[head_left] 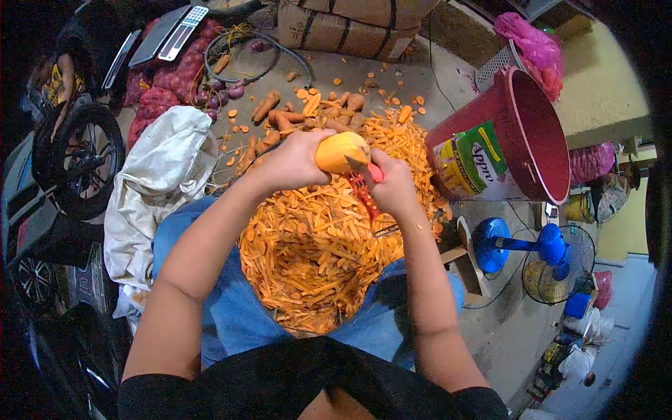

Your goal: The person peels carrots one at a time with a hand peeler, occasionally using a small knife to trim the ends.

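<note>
A thick peeled orange carrot (339, 152) is wrapped by the fingers of my left hand (297, 162), above a large heap of cut carrot sticks (308, 241). My right hand (393, 185) is closed round a red handle (376, 173), and a dark blade (355, 162) touches the carrot's right end. Just under the hands, a red perforated tool (362, 196) shows above the heap; its lower part is partly hidden. Whole unpeeled carrots (283, 119) lie behind my left hand, with round slices scattered near them.
A dark red bucket (462, 126) stands tilted at the right. Blue fans (492, 245) are below it. A white sack (157, 189) lies at the left, near net bags of onions (175, 73) and a scale (183, 33). Boxes (343, 31) stand at the back.
</note>
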